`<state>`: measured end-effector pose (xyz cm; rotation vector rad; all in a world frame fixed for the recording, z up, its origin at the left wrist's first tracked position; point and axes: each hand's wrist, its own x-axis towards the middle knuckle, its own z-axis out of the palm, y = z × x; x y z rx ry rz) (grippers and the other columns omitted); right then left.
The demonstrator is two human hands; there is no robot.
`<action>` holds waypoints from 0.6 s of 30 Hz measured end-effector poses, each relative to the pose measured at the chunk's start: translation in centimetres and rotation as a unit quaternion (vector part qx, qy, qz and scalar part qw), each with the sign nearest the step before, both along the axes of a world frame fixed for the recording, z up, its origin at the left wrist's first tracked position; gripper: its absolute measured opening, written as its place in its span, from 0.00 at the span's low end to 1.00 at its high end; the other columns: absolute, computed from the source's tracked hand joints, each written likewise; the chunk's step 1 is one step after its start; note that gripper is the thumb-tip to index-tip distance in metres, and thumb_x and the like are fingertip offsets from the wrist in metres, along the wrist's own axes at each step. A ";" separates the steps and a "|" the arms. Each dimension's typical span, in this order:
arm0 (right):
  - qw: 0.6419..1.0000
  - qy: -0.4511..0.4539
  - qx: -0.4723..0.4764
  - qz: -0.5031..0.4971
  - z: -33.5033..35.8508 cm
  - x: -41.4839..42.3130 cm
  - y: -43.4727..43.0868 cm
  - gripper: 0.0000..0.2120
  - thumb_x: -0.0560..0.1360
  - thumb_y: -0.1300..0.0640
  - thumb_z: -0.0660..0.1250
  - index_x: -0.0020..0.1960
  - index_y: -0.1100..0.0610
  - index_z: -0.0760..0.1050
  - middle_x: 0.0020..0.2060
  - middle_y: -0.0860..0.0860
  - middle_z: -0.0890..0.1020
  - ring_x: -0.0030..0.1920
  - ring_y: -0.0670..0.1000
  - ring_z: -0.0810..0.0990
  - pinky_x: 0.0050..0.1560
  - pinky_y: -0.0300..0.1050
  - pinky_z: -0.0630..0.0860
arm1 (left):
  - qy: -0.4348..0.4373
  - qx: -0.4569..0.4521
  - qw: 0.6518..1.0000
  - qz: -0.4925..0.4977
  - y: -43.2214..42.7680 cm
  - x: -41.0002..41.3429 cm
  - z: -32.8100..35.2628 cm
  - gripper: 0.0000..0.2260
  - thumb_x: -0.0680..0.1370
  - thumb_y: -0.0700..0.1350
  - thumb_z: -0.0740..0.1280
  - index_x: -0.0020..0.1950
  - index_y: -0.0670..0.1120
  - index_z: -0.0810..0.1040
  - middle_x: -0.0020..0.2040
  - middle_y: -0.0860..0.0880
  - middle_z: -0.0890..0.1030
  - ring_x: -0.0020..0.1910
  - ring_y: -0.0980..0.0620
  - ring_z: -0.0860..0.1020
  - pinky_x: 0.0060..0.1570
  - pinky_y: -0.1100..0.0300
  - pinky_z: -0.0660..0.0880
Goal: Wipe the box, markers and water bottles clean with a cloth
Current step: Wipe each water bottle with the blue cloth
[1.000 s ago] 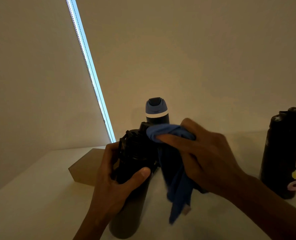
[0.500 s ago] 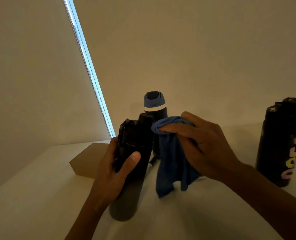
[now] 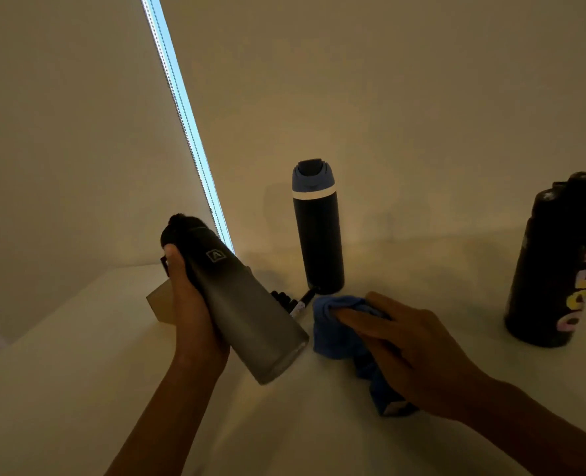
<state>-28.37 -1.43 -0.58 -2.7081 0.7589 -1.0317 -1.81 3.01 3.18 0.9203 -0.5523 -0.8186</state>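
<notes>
Two bottles (image 3: 317,231) (image 3: 559,262) behind; L hand (image 3: 195,314) grips tilted bottle (image 3: 243,304), R hand (image 3: 411,348) flat on cloth (image 3: 332,334)

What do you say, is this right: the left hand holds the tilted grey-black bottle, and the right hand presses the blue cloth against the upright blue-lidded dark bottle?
Not quite. In the head view the right hand presses the blue cloth on the white table, apart from the upright blue-lidded dark bottle. The left hand does hold the tilted grey-black bottle.
</notes>
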 end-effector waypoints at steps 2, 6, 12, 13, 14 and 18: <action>0.999 0.008 -0.029 -0.018 -0.2 0.0 0.6 0.21 0.82 0.51 0.59 0.74 0.50 0.70 0.52 0.41 0.75 0.39 0.35 0.70 0.42 0.20 0.62 | 0.037 -0.001 0.999 -0.002 -0.1 0.0 -0.3 0.39 0.75 0.76 0.61 0.75 0.49 0.75 0.61 0.42 0.83 0.58 0.42 0.84 0.63 0.43 0.79; 0.999 -0.026 -0.035 -0.006 0.2 0.9 2.3 0.24 0.81 0.54 0.63 0.75 0.44 0.62 0.56 0.41 0.72 0.40 0.34 0.68 0.43 0.23 0.65 | 0.069 0.003 0.998 -0.007 -0.4 0.8 -1.1 0.36 0.79 0.73 0.57 0.75 0.48 0.75 0.67 0.42 0.81 0.65 0.41 0.81 0.64 0.43 0.79; 0.999 -0.027 -0.010 -0.024 -0.4 3.6 4.7 0.23 0.83 0.46 0.52 0.77 0.46 0.54 0.64 0.45 0.65 0.36 0.38 0.70 0.35 0.23 0.64 | 0.094 0.059 0.994 -0.006 -0.2 -0.2 -1.5 0.31 0.83 0.68 0.55 0.72 0.47 0.77 0.58 0.46 0.86 0.59 0.45 0.85 0.62 0.48 0.80; 0.999 -0.026 0.001 -0.023 -0.5 3.9 4.9 0.24 0.84 0.44 0.50 0.78 0.46 0.53 0.64 0.45 0.63 0.37 0.38 0.71 0.35 0.24 0.64 | 0.092 0.061 0.994 -0.005 -0.1 -0.4 -1.5 0.31 0.82 0.68 0.56 0.72 0.47 0.77 0.61 0.46 0.85 0.62 0.44 0.84 0.65 0.46 0.79; 0.999 -0.024 0.012 -0.016 -0.5 4.1 5.0 0.24 0.84 0.43 0.48 0.78 0.46 0.52 0.63 0.44 0.62 0.39 0.38 0.71 0.35 0.25 0.65 | 0.097 0.059 0.994 -0.007 -0.1 -0.6 -1.3 0.31 0.81 0.69 0.59 0.72 0.47 0.77 0.62 0.45 0.85 0.62 0.44 0.83 0.65 0.46 0.79; 0.999 -0.028 0.008 -0.014 0.0 3.8 5.0 0.23 0.84 0.44 0.48 0.78 0.49 0.56 0.58 0.43 0.62 0.43 0.36 0.72 0.37 0.24 0.67 | 0.078 0.036 0.996 -0.005 -0.1 -0.9 -1.2 0.33 0.75 0.66 0.70 0.74 0.47 0.75 0.67 0.42 0.82 0.64 0.43 0.82 0.61 0.45 0.81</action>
